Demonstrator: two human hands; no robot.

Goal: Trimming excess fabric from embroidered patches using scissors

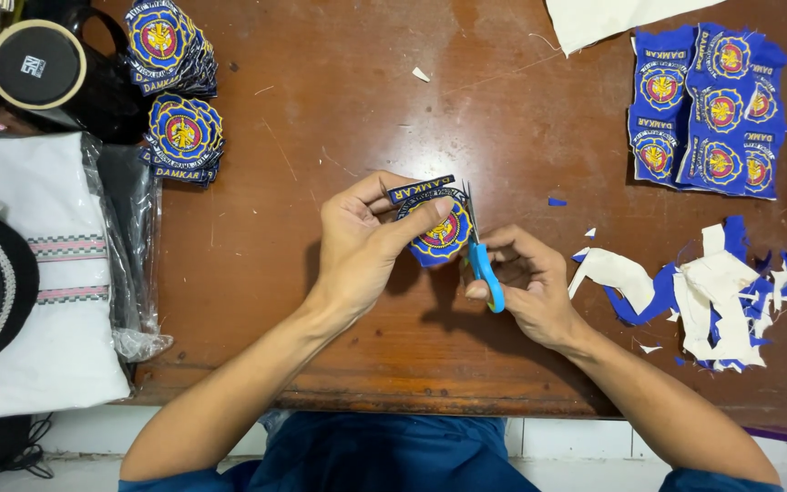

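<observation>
Two hands met over the middle of the brown tabletop (pixel 321 109). Left hand (pixel 366 246) had its fingers (pixel 425 219) pinched on a round blue embroidered patch (pixel 439 232), thumb across its face, holding it just above the wood. Right hand (pixel 526 287) was curled through the blue handles of a small pair of scissors (pixel 480 260), fingers clenched on them, blades pointing up along the patch's right edge and touching it. Just right of that hand lay a heap of white and blue offcuts (pixel 712 301). Further back on the right sat a sheet of uncut blue patches (pixel 708 109), with a white cloth (pixel 603 18) at the top edge. Far left, two stacks of finished patches (pixel 175 91) stood near a black cylinder (pixel 34 64), and a bagged white garment (pixel 47 273) hung over the edge.
</observation>
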